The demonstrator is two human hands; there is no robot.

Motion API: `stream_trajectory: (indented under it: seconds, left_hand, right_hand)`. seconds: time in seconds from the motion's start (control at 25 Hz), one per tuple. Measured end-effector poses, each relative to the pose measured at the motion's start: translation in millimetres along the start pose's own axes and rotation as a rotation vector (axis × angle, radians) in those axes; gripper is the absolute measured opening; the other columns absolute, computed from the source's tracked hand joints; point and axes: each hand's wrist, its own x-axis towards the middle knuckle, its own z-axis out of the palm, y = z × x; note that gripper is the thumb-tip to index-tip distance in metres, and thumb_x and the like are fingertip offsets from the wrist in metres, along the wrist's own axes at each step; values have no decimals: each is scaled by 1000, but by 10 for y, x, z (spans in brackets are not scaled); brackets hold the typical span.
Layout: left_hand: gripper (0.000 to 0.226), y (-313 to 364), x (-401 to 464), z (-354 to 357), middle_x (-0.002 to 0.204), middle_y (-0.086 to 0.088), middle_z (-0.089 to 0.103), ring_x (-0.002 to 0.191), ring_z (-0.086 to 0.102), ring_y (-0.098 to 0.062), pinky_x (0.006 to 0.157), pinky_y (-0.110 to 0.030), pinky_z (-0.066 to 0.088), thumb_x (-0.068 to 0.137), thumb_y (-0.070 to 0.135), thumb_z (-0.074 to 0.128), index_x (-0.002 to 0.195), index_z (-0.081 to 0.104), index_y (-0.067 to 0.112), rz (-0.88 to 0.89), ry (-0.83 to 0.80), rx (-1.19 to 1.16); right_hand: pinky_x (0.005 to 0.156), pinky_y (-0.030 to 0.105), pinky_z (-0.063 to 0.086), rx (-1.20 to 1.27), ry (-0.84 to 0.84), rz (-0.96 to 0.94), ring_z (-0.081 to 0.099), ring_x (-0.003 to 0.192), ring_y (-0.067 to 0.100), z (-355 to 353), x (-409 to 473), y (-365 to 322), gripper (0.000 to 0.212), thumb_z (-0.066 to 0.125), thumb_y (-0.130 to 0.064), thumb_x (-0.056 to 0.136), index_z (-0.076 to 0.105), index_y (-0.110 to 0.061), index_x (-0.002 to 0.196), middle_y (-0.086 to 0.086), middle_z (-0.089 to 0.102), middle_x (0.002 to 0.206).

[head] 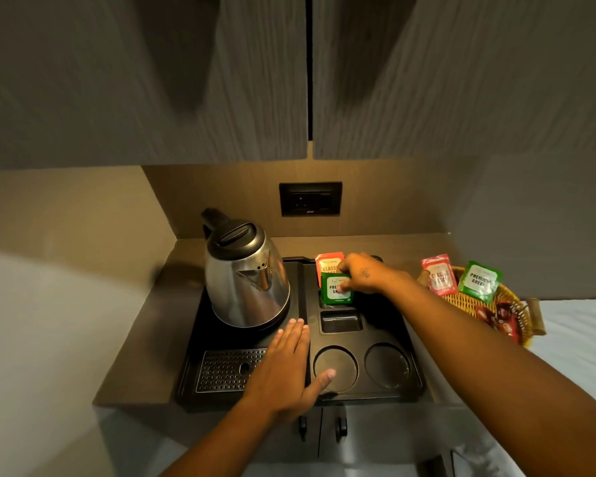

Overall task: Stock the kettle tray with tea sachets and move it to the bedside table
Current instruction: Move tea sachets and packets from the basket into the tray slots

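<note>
The right hand (365, 273) covers the back right corner of the tray (393, 339), and its fingers (345, 285) pinch the top right edge of a green sachet (336, 287) standing upright in a back slot. A red sachet (328, 265) stands just behind it, its lower half hidden by the green one. The print on both is partly covered.

The left hand (286, 363) lies flat on the tray's middle, fingers straight and together, gripping nothing; its thumb reaches into the left round recess (334, 359) and the palm hides part of the drip grate (224, 370).

The kettle (246, 273) stands on the tray's back left. The tray fills most of the tabletop (141, 339), its front edge at the tabletop's front edge. An empty slot (341, 321) and the right recess (386, 364) are open.

A basket (506, 304) sits to the right, apart from the tray, holding more sachets; those low in it are blurred.
</note>
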Motion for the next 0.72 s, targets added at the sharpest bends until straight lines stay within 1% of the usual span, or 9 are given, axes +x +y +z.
stream_trajectory:
  seconds: [0.12,0.16,0.24,0.32,0.36,0.44,0.52,0.64,0.72]
  left_hand:
    - [96,0,-4,12,165,2,-6,149,-14,-10,120,-31,-6,86,82,12,157,0,20,2,9,-5]
    - [96,-7,-7,18,164,2,-6,148,-14,-9,120,-31,-6,86,83,12,157,0,20,3,14,-10]
    - [96,-25,-5,40,164,3,-8,148,-15,-9,119,-31,-6,85,84,12,156,0,20,7,18,-20]
    - [97,-37,1,61,162,5,-11,148,-15,-9,119,-31,-6,84,85,11,156,-2,21,5,29,-21]
    - [98,-43,3,66,162,5,-11,148,-15,-9,119,-31,-6,84,85,10,156,-2,21,5,33,-22]
    - [99,-33,7,72,162,5,-11,149,-14,-10,120,-33,-5,83,86,9,156,-1,21,8,26,-24]
    - [100,-42,10,69,162,4,-11,149,-14,-11,121,-34,-4,82,86,8,156,-2,20,1,12,-26]
    - [101,-34,30,49,162,4,-12,149,-15,-11,121,-35,-4,81,87,5,156,-3,20,4,-4,-16]
    - [101,-28,24,42,162,3,-12,148,-16,-11,121,-35,-5,81,87,5,156,-2,19,7,-7,-10]
  right_hand:
    - [77,28,50,-11,-22,25,63,92,12,-43,11,-16,38,76,-27,76,65,-19,111,2,69,109]
    - [81,31,51,23,14,20,63,96,13,-117,-61,-11,42,77,-26,75,63,-20,114,1,68,110]
    - [86,35,50,112,219,25,60,99,15,-345,-322,123,49,78,-23,73,59,-21,118,0,66,111]
    - [82,34,50,119,412,85,60,93,15,-592,-672,432,42,77,-21,74,62,-23,113,2,67,107]
    - [80,34,50,95,433,156,61,90,16,-684,-855,628,34,76,-19,75,64,-24,106,3,67,106]
    - [75,32,48,29,278,337,60,87,16,-733,-1191,974,28,77,-17,74,66,-28,97,4,67,103]
    - [71,27,46,10,95,429,60,89,16,-568,-1366,1163,36,81,-25,71,67,-28,105,2,66,105]
    - [74,28,46,48,125,472,58,101,23,-280,-1368,1246,52,81,-32,71,61,-27,119,6,62,118]
    - [79,31,46,33,153,450,55,108,28,-169,-1310,1239,48,80,-29,72,63,-26,116,9,59,123]
